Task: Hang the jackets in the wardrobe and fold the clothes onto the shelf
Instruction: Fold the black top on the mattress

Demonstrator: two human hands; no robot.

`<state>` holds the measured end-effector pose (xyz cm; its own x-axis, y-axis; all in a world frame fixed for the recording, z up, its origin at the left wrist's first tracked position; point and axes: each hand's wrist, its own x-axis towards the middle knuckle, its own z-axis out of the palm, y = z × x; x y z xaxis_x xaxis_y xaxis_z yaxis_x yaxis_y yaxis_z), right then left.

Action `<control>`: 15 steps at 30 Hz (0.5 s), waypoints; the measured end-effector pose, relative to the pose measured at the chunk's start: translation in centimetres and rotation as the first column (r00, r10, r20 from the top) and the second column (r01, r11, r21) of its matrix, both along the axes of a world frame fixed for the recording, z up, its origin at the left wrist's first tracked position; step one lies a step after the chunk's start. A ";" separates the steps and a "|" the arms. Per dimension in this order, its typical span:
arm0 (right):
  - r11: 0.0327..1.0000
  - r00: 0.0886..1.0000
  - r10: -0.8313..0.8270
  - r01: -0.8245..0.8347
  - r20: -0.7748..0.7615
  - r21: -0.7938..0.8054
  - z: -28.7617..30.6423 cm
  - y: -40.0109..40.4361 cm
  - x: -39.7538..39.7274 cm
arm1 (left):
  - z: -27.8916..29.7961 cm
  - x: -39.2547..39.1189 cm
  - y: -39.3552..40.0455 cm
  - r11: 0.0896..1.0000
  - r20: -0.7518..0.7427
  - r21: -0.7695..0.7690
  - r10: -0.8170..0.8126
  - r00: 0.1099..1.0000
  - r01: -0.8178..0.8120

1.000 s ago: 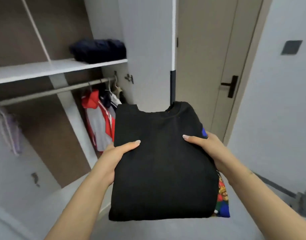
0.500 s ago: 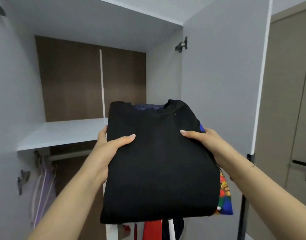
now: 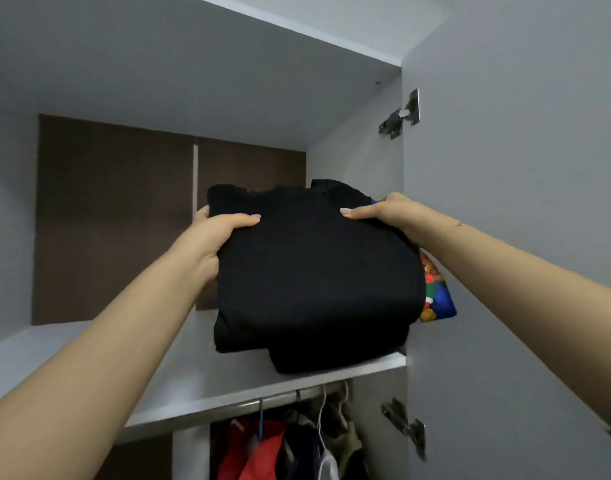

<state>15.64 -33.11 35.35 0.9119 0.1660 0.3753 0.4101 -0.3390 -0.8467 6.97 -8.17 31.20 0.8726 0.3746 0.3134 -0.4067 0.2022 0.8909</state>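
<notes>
Folded stack (image 3: 314, 271): black garment on top, a colourful one peeking out right — raised over the shelf (image 3: 179, 386), near edge seemingly not yet down.
Left hand (image 3: 212, 239): grips the stack's left side.
Right hand (image 3: 383, 211): grips its right side.
Rail (image 3: 262, 401): jackets (image 3: 262, 448) hang below.

We see bare shelf (image 3: 72, 355) left of the folded black stack (image 3: 314, 278); the open door (image 3: 504, 237) walls off the right.
</notes>
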 end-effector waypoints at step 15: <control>0.693 0.996 -0.069 0.083 0.048 -0.717 -5.4 5.1 20.3 | -5.1 15.6 0.0 0.988 -0.411 0.149 0.027 0.911 0.038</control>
<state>35.94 -28.05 29.98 0.9284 0.3215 0.1862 0.3671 -0.8710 -0.3265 22.57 -8.12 26.11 0.9380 0.3460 -0.0213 0.0028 0.0539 0.9985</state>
